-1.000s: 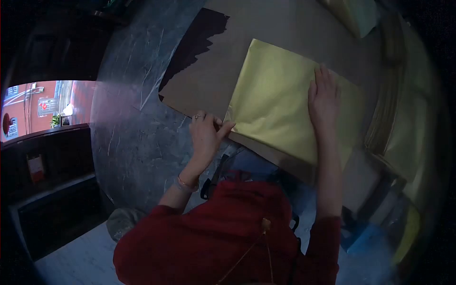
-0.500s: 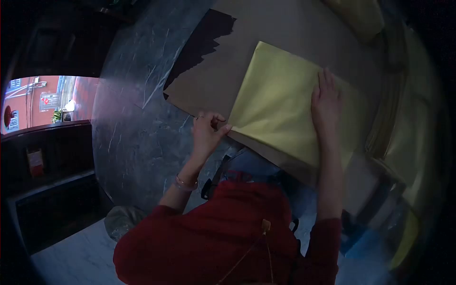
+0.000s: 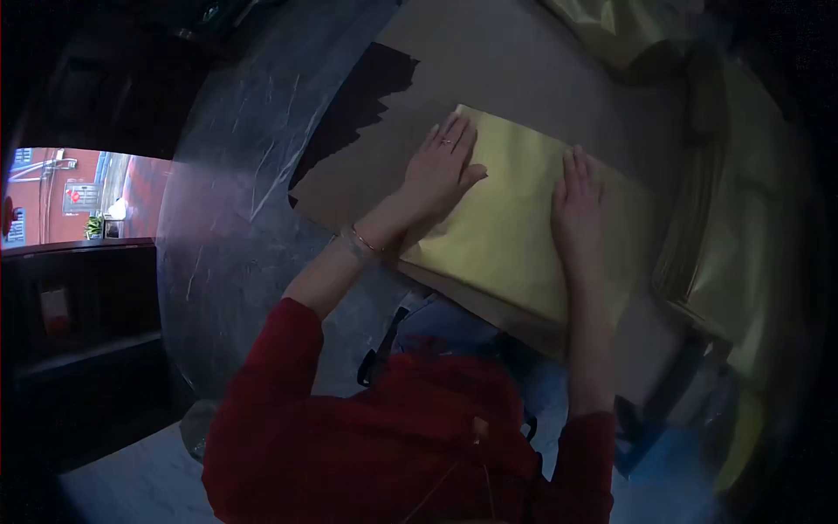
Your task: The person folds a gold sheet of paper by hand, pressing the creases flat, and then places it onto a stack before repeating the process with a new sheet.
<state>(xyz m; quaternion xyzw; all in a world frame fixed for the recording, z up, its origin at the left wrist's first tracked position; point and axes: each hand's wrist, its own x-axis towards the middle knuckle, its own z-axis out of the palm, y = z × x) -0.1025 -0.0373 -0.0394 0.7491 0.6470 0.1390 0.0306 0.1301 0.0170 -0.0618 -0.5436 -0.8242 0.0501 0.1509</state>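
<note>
A folded sheet of yellow, slightly shiny material (image 3: 515,201) lies on a brown board (image 3: 489,52), its surface faintly creased. My left hand (image 3: 443,170) rests flat along the sheet's left edge, fingers stretched toward its far left corner and thumb out over the yellow. On the sheet's right part lies my right hand (image 3: 579,205), palm down, fingers pointing away from me. Neither hand grips anything. Part of the near left edge is hidden by my left wrist.
Under the board is a grey marbled tabletop (image 3: 253,210). More yellow material (image 3: 742,236) is heaped on the right, beside a stack of brownish layers (image 3: 690,236). A dark jagged patch (image 3: 358,109) marks the board's left side. A bright opening (image 3: 78,196) shows at far left.
My left hand has let go of the sheet's near left corner and moved up along the left edge, now flat. The right hand stays on the sheet. The view has shifted slightly.
</note>
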